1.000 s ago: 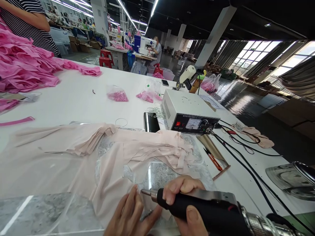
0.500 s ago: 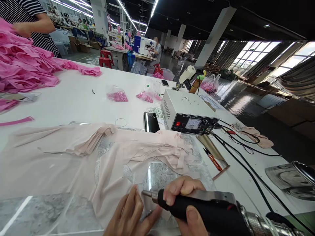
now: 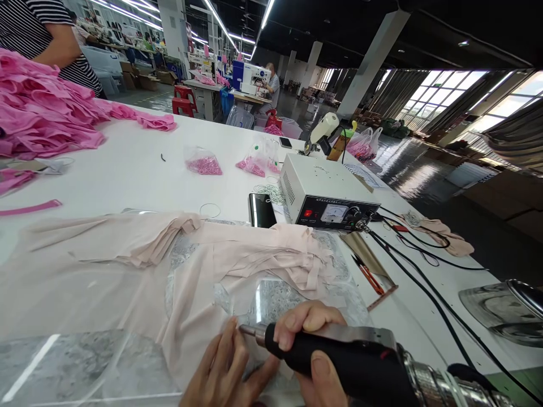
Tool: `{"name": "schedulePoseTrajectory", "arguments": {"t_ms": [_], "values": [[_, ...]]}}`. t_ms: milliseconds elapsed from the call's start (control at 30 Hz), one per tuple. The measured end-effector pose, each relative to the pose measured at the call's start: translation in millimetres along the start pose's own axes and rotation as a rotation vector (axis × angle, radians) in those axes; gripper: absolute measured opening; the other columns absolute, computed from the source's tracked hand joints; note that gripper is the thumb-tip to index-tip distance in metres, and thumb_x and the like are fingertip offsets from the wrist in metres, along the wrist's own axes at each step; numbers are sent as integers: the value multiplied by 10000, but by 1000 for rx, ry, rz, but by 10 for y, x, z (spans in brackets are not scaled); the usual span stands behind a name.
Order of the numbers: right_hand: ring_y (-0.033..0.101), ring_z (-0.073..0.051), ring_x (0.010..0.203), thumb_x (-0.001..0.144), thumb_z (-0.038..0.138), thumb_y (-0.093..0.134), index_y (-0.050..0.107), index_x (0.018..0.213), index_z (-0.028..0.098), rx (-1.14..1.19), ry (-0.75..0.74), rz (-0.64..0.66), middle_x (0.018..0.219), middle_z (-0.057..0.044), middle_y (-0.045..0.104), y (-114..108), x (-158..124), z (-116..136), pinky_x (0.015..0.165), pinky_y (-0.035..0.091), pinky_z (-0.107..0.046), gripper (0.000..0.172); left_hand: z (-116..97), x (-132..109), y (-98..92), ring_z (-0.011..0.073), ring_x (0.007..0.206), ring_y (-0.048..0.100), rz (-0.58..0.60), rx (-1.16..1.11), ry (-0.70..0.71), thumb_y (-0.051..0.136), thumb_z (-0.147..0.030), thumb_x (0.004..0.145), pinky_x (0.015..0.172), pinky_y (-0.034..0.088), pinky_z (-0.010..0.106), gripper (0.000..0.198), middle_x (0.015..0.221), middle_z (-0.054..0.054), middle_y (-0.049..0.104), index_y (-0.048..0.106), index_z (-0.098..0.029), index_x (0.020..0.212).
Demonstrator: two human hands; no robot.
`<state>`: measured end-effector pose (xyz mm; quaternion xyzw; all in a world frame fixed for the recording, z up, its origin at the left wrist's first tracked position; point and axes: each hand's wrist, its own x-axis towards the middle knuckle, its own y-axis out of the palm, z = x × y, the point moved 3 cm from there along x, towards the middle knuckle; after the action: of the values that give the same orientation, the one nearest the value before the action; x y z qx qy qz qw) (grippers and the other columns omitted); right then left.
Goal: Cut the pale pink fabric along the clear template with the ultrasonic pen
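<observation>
My right hand (image 3: 311, 339) is wrapped round the black barrel of a handheld ultrasonic welder (image 3: 352, 367). Its thin metal tip points left, just beside the fingertips of my left hand (image 3: 227, 362). Those fingers are stretched out and press on pale pink fabric (image 3: 190, 305). The fabric lies in layers over a grey marbled board (image 3: 275, 297) with a clear, shiny surface. Whether the tip touches the cloth, I cannot tell. From the tool's rear, at the lower right, a metal connector runs out of the picture.
A white control box (image 3: 331, 181) with a dial stands behind; black cables (image 3: 407, 277) run from it across the right side. A phone (image 3: 262, 210), an orange-handled tool (image 3: 371, 277), bags of pink pieces (image 3: 204, 164) and a pink cloth heap (image 3: 42, 107) lie around. A person in stripes stands far left.
My right hand has moved slightly left, bringing the welder's tip closer to my left fingertips. My left hand stays put. The striped person's hand has gone behind the pink heap.
</observation>
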<state>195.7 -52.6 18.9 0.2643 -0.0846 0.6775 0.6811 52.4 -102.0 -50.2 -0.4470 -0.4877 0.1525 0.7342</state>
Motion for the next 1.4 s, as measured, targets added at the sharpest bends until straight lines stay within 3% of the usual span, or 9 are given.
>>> {"name": "schedulePoseTrajectory", "arguments": {"t_ms": [333,533,733,867,1067,1133,1200,1300,1400], "values": [[604,-184,677,955,414,546,516,1010,268,63,13,-9,834,-20,584,-10,-15,-89,640,569,-370,158,15,13,54,342,1103,655,-166,-41,-16,297,-586,1032,888,455,424,480,998,83,717,560,-430,1401],[597,-169,671,959,412,545,525,1017,267,52,-19,-12,840,-13,579,4,13,-104,631,561,-346,158,15,7,81,340,1095,657,-194,-22,0,285,-586,1033,883,465,426,504,1019,92,707,538,-408,1431],[605,-169,658,954,409,549,526,967,268,24,-12,-1,831,-10,586,14,11,-78,623,560,-351,143,7,-22,38,341,1136,661,-70,-4,1,280,-609,1040,919,480,427,520,1065,97,722,454,-410,1489],[603,-171,659,953,398,544,548,994,271,29,-34,-15,827,-10,591,39,32,-76,605,554,-345,133,37,-27,-10,355,1147,660,-7,-20,35,331,-653,1019,922,502,433,530,1088,87,728,488,-419,1467],[594,-148,615,913,400,579,626,965,248,130,-99,-205,793,0,595,-115,115,138,570,544,-314,167,134,-18,-82,364,1180,636,56,55,211,366,-741,966,922,493,419,693,1160,127,698,415,-348,1534],[584,-140,590,882,393,615,648,929,230,144,-107,-278,775,-2,589,-230,89,239,548,533,-303,172,203,-8,-125,339,1199,625,36,-8,231,368,-646,1025,932,491,391,600,1222,131,674,420,-332,1534],[573,-129,571,863,394,631,655,919,219,161,-105,-320,763,0,578,-336,25,310,536,528,-294,186,318,15,-162,288,1238,601,27,-143,182,375,-433,1087,963,478,350,438,1280,104,650,481,-311,1494],[574,-132,564,870,388,608,653,937,219,162,-74,-312,776,-10,577,-424,-98,334,526,535,-305,188,548,84,-182,237,1220,597,46,-335,87,344,-179,1072,1003,460,344,395,1271,103,648,555,-223,1402],[592,-153,574,888,375,582,654,960,235,145,-62,-278,787,-21,589,-430,-175,302,525,548,-334,173,757,204,-153,207,1084,647,119,-429,71,354,-133,1043,922,496,315,373,1194,88,663,588,-223,1318]]}}
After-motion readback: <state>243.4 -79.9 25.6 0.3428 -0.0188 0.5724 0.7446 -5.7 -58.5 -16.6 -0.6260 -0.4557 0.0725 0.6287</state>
